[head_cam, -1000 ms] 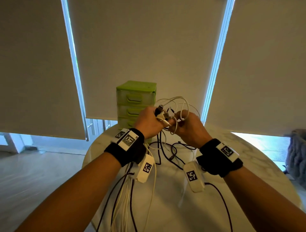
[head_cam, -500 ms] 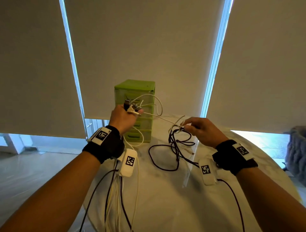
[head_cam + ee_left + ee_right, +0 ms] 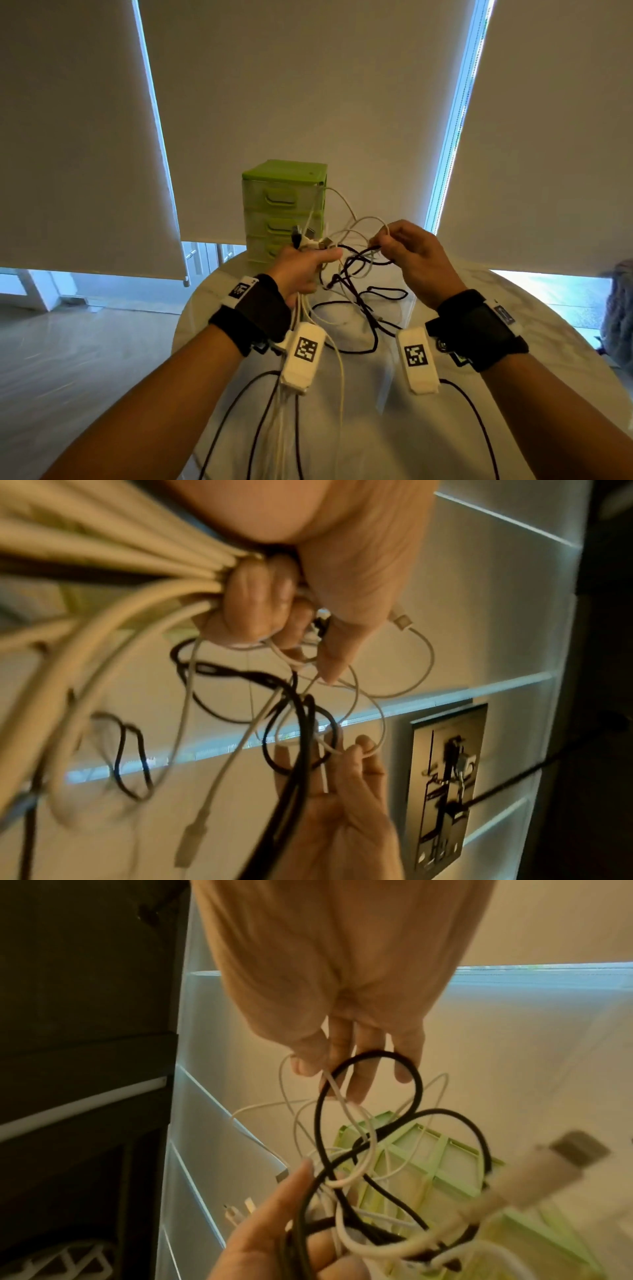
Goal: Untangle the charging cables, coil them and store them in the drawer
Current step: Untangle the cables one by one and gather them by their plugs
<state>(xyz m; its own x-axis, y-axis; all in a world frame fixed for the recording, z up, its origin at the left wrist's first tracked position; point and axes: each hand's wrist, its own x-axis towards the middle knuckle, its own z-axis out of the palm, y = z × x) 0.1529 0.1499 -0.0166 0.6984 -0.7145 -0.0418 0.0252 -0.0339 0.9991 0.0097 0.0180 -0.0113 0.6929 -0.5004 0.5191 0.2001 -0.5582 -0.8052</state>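
White and black cables [image 3: 346, 274] form one tangle between the two hands, raised over the table [image 3: 445, 428]. The left hand [image 3: 301, 270] has its fingers [image 3: 253, 607] curled tight around a bundle of white cords, with several plug ends standing up out of the fist. The right hand [image 3: 411, 257] pinches a thin white cable [image 3: 342, 1096] between thumb and forefinger; its other fingers are loosely bent, and a black loop [image 3: 369, 1085] hangs across them. In the wrist views the strands cross so much that I cannot tell which cord goes to which plug, and a blurred white plug [image 3: 534, 1172] fills the near right of the right wrist view. More black loops lie on the table under the hands. Cords also hang down from the left fist past the wrist camera [image 3: 303, 356] and leave the picture at the bottom edge.

Behind the hands stands a green drawer unit [image 3: 284, 205], its drawers closed; the fist and cables cover its lowest part. Roller blinds [image 3: 308, 85] hang behind it.
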